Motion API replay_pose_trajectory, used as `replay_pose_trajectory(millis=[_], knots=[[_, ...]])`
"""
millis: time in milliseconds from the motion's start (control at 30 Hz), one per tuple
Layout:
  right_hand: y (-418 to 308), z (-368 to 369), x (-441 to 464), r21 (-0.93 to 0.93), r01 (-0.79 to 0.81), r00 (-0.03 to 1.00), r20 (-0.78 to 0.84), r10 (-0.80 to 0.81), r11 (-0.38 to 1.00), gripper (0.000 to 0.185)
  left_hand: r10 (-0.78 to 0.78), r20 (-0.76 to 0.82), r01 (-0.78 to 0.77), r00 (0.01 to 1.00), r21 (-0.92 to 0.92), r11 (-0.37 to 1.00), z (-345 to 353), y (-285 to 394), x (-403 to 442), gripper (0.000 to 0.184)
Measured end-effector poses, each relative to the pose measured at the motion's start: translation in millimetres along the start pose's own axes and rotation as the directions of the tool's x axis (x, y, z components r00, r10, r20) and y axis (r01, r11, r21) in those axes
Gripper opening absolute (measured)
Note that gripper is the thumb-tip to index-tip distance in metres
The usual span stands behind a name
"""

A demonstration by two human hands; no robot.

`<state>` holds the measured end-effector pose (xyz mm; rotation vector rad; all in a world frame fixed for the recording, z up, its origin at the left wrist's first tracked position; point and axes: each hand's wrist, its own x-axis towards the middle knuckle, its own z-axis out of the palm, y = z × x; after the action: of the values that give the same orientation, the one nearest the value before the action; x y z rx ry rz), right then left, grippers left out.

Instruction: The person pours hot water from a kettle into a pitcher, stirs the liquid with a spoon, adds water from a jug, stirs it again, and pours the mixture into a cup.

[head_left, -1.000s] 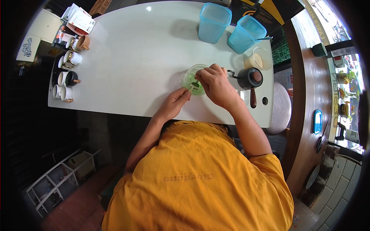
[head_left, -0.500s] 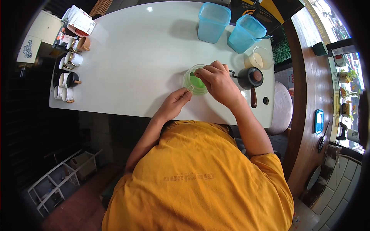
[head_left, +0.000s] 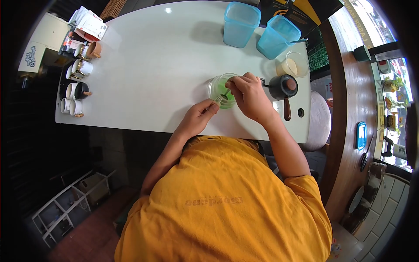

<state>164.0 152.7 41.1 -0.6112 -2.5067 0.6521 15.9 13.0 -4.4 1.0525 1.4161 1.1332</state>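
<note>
Right hand [head_left: 252, 97] holding spoon [head_left: 224, 97], 2 blue containers [head_left: 241, 28]

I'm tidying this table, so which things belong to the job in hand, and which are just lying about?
In use:
cup, left hand gripping its near edge
green contents
spoon, in right hand

Apparently lying about:
mugs
papers
blue tubs
pot and pale-filled tub, though these might belong

Glossy cup [head_left: 212, 89], smooth shiny tabletop [head_left: 148, 65], matt cloth shirt [head_left: 222, 183], wood counter [head_left: 345, 131]
</note>
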Motion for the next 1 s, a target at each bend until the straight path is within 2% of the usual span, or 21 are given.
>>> replay_pose_trajectory(millis=[33, 67, 267, 400, 467, 567, 667, 733, 767, 833, 967, 1000], knots=[[2.5, 2.9, 0.7, 0.076, -0.003, 0.999, -0.04, 0.006, 0.997, 0.007, 0.002, -0.003, -0.001, 1.0, 0.015, 1.0, -0.2, 0.7, 0.1, 0.027], [4.1, 4.0, 1.2, 0.075, -0.006, 0.999, -0.042, 0.009, 0.997, 0.007, 0.002, -0.006, -0.002, 1.0, 0.03, 1.0, -0.1, 1.1, -0.2, 0.027], [1.8, -0.4, 2.9, -0.015, -0.029, 0.996, -0.079, 0.028, 0.999, 0.005, -0.005, -0.02, 0.006, 1.0, 0.042, 0.999, -0.3, 2.5, -2.1, 0.027], [1.0, -7.8, -0.1, -0.096, 0.032, 0.997, -0.074, -0.039, 0.995, 0.007, -0.006, -0.031, 0.007, 0.999, 0.058, 0.998, -0.3, 1.5, -3.5, 0.027], [0.0, -9.0, -4.5, -0.118, 0.042, 0.997, -0.064, -0.05, 0.992, 0.008, -0.006, -0.052, 0.013, 0.999, 0.153, 0.988, -0.8, 4.3, -5.0, 0.025], [-0.8, -8.6, -12.5, -0.141, 0.045, 0.997, -0.056, -0.053, 0.989, 0.008, 0.006, -0.076, 0.009, 0.997, 0.193, 0.981, 1.4, 13.2, -7.2, 0.024], [-2.1, -7.9, -19.6, -0.123, 0.013, 0.998, -0.066, -0.021, 0.992, 0.007, 0.041, -0.098, -0.012, 0.994, 0.279, 0.96, 3.0, 17.8, -7.9, 0.026], [-2.3, -6.8, -23.7, -0.057, -0.159, 0.985, -0.075, 0.154, 0.986, 0.005, 0.059, -0.093, -0.027, 0.994, 0.314, 0.949, 3.4, 19.1, -8.0, 0.026], [-1.1, -5.4, -25.5, -0.057, -0.161, 0.985, -0.075, 0.157, 0.985, 0.005, 0.079, -0.088, -0.043, 0.993, 0.35, 0.936, 3.5, 19.6, -7.9, 0.025], [0.8, -2.3, -28.6, 0.176, -0.305, 0.947, -0.052, 0.318, 0.936, 0.004, 0.085, -0.08, -0.052, 0.993, 0.345, 0.937, 3.6, 20.5, -8.4, 0.026], [-5.9, -2.3, -30.0, 0.216, -0.319, 0.941, -0.048, 0.336, 0.923, 0.003, 0.061, -0.074, -0.034, 0.995, 0.313, 0.949, 3.3, 16.5, -9.1, 0.026], [-5.5, -2.3, -29.5, 0.122, -0.258, 0.961, -0.069, 0.268, 0.958, 0.004, 0.06, -0.072, -0.034, 0.996, 0.314, 0.949, 3.5, 16.4, -9.2, 0.026]])
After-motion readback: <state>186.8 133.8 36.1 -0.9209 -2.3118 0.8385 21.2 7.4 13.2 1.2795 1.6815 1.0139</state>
